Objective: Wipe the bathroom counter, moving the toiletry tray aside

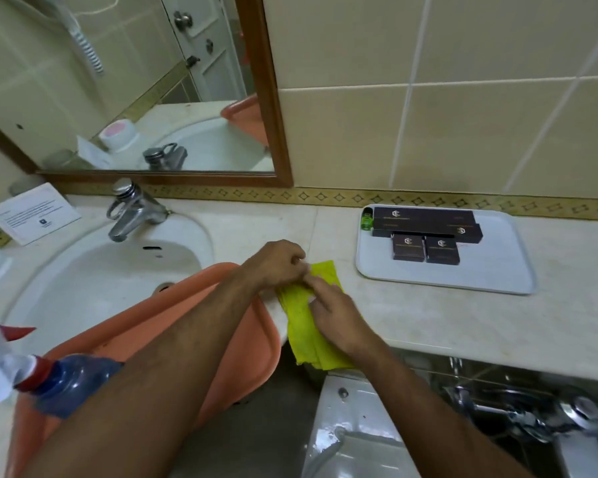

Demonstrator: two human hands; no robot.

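Observation:
A yellow cloth point(302, 334) lies folded on the front edge of the beige counter point(463, 326), hanging slightly over it. My left hand point(278, 265) pinches the cloth's upper part. My right hand point(337, 313) lies on the cloth's middle, fingers closed on the fabric. To the right, by the wall, the white toiletry tray point(497, 270) carries several dark boxes point(425, 229) and a small green bottle point(366, 220). Both hands are well left of the tray.
An orange basin point(256, 339) rests over the white sink point(83, 288), under my left forearm. A spray bottle point(56, 381) sits at lower left. The chrome tap point(132, 212), a card point(32, 212), the mirror point(118, 81), and a toilet cistern point(353, 426) below the counter.

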